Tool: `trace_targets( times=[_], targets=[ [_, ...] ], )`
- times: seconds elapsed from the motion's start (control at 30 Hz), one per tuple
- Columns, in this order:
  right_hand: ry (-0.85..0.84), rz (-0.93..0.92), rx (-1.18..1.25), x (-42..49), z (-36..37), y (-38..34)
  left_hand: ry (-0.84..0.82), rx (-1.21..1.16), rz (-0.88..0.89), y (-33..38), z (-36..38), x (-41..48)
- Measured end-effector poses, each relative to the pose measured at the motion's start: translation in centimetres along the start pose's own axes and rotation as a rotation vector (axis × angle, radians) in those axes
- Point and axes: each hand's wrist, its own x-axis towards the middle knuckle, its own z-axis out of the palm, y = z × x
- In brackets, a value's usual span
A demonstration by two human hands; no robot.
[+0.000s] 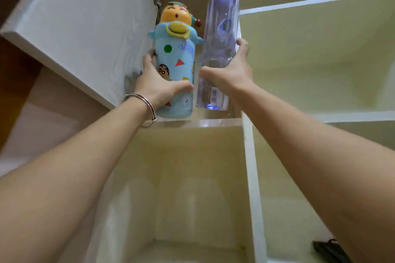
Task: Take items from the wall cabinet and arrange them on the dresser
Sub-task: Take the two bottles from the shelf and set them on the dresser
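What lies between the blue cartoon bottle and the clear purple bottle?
Nothing: head view shows a narrow bare gap between the blue cartoon bottle and clear purple bottle.

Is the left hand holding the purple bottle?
No, the left hand grips the blue cartoon bottle; the right hand holds the purple bottle.

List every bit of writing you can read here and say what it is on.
"CRAYON SHINCHAN": white letters near the top of the blue cartoon bottle, gripped by the left hand; blurred, so this reading is approximate.
Barcode and fine print low on the clear purple bottle, gripped by the right hand: too small to read.
No other writing shows.
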Motion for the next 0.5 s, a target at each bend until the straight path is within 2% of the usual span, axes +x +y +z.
trace_targets(
  times=[0.1, 0.2, 0.37, 0.5],
  targets=[
    [0.007, -0.013, 0.039, -2.3, -2.5, -0.5, -0.033, -0.048, 0.052, 1.4, -0.8, -3.0],
    [-0.038, 0.056, 0.077, -6.1, -5.5, -0.6, -0.090, -0.146, 0.079, 2.0, -1.7, -7.1],
    [-0.065, 0.149, -0.068, -16.9, -11.3, -0.4, -0.230, -0.413, -0.035, 1.0, -3.0, -17.0],
    [-0.042, 0.287, -0.232, -27.4, -15.5, -1.2, -0.402, -0.496, -0.172, -0.8, -4.5, -26.9]
  ],
)
